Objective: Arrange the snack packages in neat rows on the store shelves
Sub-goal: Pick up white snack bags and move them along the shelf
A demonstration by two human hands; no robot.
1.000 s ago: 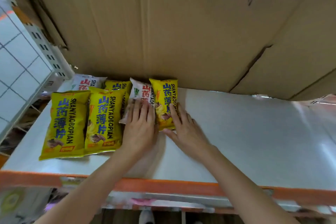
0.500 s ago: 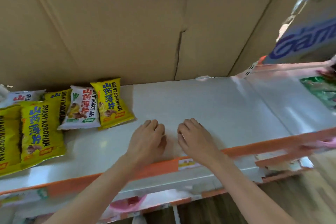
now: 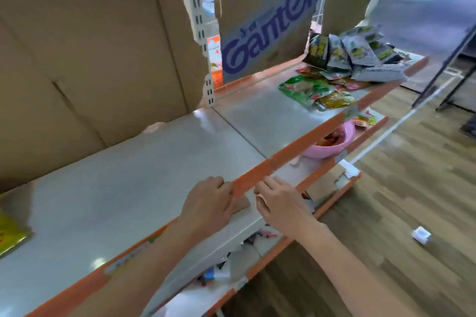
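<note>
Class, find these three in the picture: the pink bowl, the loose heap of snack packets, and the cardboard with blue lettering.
pink bowl (image 3: pixel 332 148): head view, outer wall.
heap of snack packets (image 3: pixel 358 53): head view, a grey packet's face.
cardboard with blue lettering (image 3: pixel 268 26): head view, printed face.

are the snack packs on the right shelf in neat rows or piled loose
Piled loose. The grey and green packs lean and overlap in a heap on the right shelf, with more scattered flat in front.

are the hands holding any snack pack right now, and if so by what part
Nothing is held. The left hand and right hand are both loosely curled and empty at the shelf's orange front edge, away from the heap of packs further along.
</note>
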